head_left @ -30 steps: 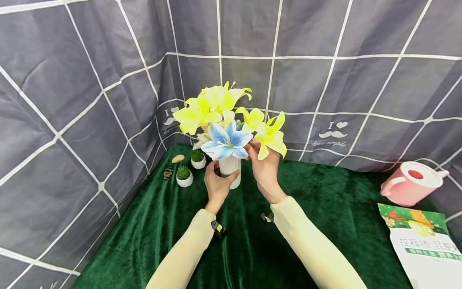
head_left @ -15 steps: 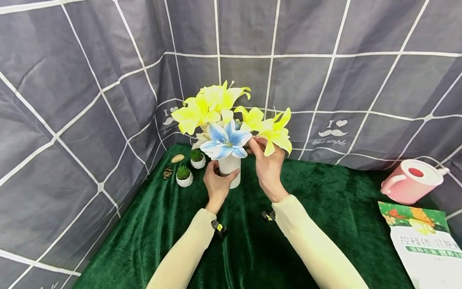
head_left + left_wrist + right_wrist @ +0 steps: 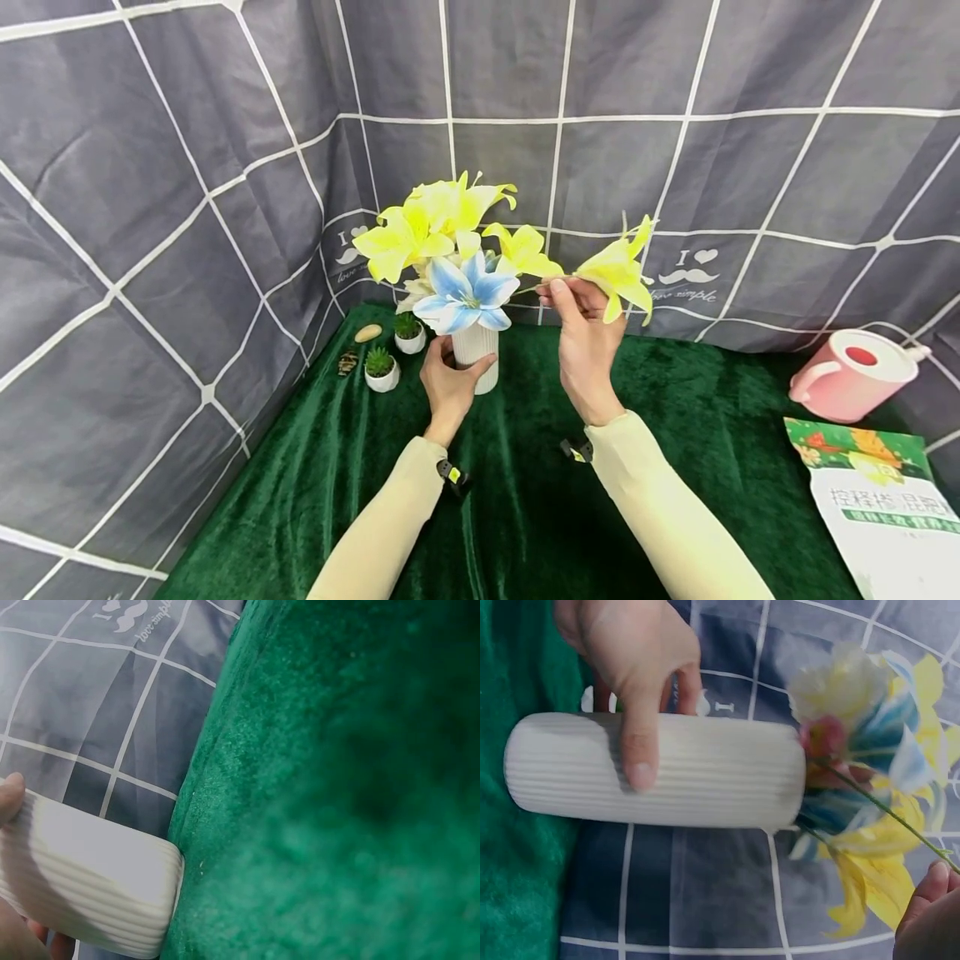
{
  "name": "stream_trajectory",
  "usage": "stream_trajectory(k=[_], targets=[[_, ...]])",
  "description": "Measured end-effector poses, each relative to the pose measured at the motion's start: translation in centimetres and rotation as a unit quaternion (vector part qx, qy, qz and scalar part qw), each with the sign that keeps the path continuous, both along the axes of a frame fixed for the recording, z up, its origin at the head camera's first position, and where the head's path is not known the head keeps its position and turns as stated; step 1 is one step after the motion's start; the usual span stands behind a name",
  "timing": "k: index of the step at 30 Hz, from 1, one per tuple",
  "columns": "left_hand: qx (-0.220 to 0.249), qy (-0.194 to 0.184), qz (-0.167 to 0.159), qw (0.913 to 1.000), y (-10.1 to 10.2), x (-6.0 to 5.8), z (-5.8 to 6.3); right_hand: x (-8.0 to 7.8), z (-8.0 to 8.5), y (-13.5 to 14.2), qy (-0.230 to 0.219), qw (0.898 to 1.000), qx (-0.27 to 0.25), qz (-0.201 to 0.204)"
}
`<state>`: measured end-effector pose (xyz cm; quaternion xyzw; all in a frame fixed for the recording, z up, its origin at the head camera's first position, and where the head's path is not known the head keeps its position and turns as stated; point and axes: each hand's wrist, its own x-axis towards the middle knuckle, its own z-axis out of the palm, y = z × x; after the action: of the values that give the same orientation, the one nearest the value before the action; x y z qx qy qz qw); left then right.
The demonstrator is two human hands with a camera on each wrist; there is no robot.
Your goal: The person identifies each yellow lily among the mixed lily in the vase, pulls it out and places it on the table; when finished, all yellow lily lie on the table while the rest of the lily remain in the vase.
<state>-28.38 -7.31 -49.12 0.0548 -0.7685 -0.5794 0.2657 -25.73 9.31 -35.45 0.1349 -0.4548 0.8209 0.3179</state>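
Observation:
My left hand [image 3: 452, 385] grips the white ribbed vase [image 3: 480, 346], which stands upright on the green velvet cloth. Its thumb lies across the ribs of the vase in the right wrist view. Right of the vase, my right hand [image 3: 588, 346] pinches the thin green stem [image 3: 885, 808] of a yellow lily [image 3: 617, 271]. That stem slants between the vase mouth and my fingertips. A blue-and-white lily [image 3: 467, 296] hides the rim in the head view. More yellow lilies [image 3: 408, 233] and pale petals fill the bouquet behind it.
Two small potted succulents [image 3: 382, 371] stand left of the vase, near a tan stone [image 3: 368, 333] and a dark striped piece [image 3: 347, 363]. A pink mug [image 3: 840, 383] and a printed pouch [image 3: 885, 525] are at the right. Grey checked curtain [image 3: 630, 67] borders the back and left.
My right hand has moved right, drawing the yellow lily away from the bouquet and exposing some of its stem. My left hand has kept its grip on the vase.

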Motion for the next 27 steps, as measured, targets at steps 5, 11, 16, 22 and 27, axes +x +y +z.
stream_trajectory(k=[5,11,16,22,27], targets=[[0.006,0.002,0.0,1.0,0.1,0.2,-0.2,0.4,0.5,1.7,0.026,0.997,-0.068,-0.005],[0.009,0.013,-0.002,0.9999,0.2,0.0,-0.2,1.1,1.7,4.1,0.036,0.994,-0.101,-0.025],[0.013,0.009,-0.007,0.9999,0.2,0.0,-0.3,1.8,2.0,6.6,0.03,0.994,-0.093,-0.054],[0.016,0.006,-0.011,0.9998,0.1,0.0,-0.4,2.0,0.8,10.5,0.034,0.991,-0.096,-0.091],[0.015,0.013,-0.012,0.9997,0.0,0.0,-0.3,2.0,-1.1,14.2,0.024,0.988,-0.069,-0.133]])
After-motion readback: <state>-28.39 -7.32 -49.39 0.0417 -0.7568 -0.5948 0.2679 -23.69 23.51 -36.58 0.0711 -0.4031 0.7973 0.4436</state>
